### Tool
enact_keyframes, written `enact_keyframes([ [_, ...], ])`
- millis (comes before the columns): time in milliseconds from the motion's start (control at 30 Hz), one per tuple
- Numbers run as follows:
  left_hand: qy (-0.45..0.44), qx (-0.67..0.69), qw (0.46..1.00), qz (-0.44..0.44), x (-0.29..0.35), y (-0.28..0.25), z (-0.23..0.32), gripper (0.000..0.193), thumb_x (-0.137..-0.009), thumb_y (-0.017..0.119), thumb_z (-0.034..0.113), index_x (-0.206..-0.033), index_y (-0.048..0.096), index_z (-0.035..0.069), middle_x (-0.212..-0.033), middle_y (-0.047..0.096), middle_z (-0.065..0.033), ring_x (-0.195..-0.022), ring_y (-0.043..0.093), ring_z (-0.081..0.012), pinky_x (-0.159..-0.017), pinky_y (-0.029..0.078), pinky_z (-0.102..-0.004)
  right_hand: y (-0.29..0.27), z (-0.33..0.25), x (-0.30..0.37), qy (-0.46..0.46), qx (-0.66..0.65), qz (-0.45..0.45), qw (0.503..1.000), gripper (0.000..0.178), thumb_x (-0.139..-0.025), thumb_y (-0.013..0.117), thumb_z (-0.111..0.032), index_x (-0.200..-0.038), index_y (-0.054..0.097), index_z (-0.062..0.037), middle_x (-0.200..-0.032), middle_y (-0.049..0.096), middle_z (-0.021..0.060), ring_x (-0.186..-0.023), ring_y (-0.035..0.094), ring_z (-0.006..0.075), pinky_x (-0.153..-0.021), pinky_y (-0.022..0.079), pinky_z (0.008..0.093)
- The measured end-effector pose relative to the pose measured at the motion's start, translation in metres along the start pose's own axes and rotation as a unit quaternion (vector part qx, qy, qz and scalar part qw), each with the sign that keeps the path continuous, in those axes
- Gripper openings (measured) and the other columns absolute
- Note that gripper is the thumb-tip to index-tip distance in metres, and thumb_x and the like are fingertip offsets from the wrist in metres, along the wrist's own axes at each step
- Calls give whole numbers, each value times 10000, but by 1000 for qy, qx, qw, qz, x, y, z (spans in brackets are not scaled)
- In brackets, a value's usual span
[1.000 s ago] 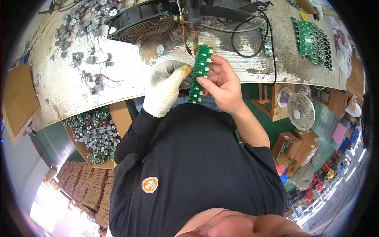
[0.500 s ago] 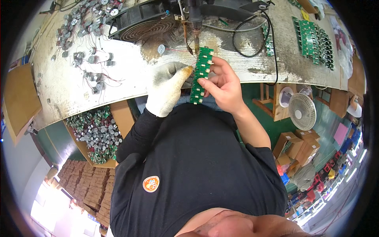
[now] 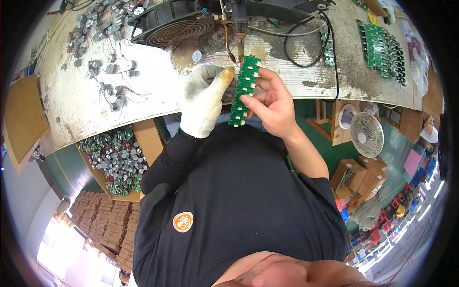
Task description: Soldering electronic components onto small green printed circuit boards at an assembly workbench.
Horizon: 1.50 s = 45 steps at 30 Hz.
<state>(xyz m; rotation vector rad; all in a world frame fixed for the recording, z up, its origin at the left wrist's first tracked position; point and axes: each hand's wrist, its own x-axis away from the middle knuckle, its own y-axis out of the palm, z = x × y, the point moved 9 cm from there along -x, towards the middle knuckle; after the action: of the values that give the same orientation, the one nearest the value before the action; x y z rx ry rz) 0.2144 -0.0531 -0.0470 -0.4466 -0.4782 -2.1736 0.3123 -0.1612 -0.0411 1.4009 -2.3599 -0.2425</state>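
A long green circuit board [image 3: 245, 91] with a row of white connectors stands slantwise, its far end just below the soldering iron's tip [image 3: 241, 50]. My right hand [image 3: 273, 103], bare, grips the board's right edge, thumb on its face and fingers behind. Left of the board is my left hand [image 3: 203, 95] in a white glove with a stained thumb. Its thumb and fingers are pressed together; what they pinch is hidden. Beyond that glove lies a small round motor [image 3: 197, 56], its thin red wire running toward the iron.
Many small wired motors [image 3: 107, 24] cover the far left of the table. A black fan [image 3: 177, 33] lies behind the iron, and a black cable [image 3: 334, 62] loops to the right. Green boards [image 3: 377, 48] are stacked far right. A carton of motors [image 3: 119, 162] sits below left.
My left thumb has moved a little farther from my body, up along the board's left side. The board's far end has tilted slightly to the right. My right hand keeps its grip.
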Motion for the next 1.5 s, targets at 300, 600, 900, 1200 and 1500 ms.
enact_keyframes([
  [300,32,-22,999,22,-2,0,4,207,-924,623,170,-950,630,-36,-805,646,-48,-701,589,-82,-618,475,-232,-1,-1,-2,-3,13,5,1000,532,-868,640,26,-1315,352,30,-1078,592,132,-738,652,122,-554,526,225],
  [600,43,-25,998,24,-3,2,4,199,-921,626,166,-919,637,-33,-779,642,-35,-689,578,-76,-604,463,-234,-4,-1,-2,-2,14,1,1000,526,-869,640,25,-1313,360,20,-1044,603,123,-723,650,123,-554,524,226],
  [900,53,-98,994,21,-1,-8,9,204,-891,662,170,-918,625,-29,-800,642,-54,-734,603,-104,-632,485,-251,0,7,-2,7,11,10,1000,537,-865,640,25,-1319,354,6,-1049,604,133,-705,643,126,-549,516,229],
  [1200,359,-369,857,21,27,-40,56,554,-726,725,44,-1224,495,-24,-1292,465,-225,-1096,552,-349,-884,493,-364,-17,3,-11,36,-8,71,997,508,-899,605,-12,-1340,352,-21,-903,627,88,-620,591,107,-458,468,215],
  [1500,251,-599,742,168,45,-139,94,266,-751,634,4,-1003,677,77,-943,602,-127,-766,618,-272,-694,507,-356,-10,0,-18,21,-16,40,999,660,-833,632,72,-1390,284,3,-1068,594,156,-662,607,105,-491,478,205],
])
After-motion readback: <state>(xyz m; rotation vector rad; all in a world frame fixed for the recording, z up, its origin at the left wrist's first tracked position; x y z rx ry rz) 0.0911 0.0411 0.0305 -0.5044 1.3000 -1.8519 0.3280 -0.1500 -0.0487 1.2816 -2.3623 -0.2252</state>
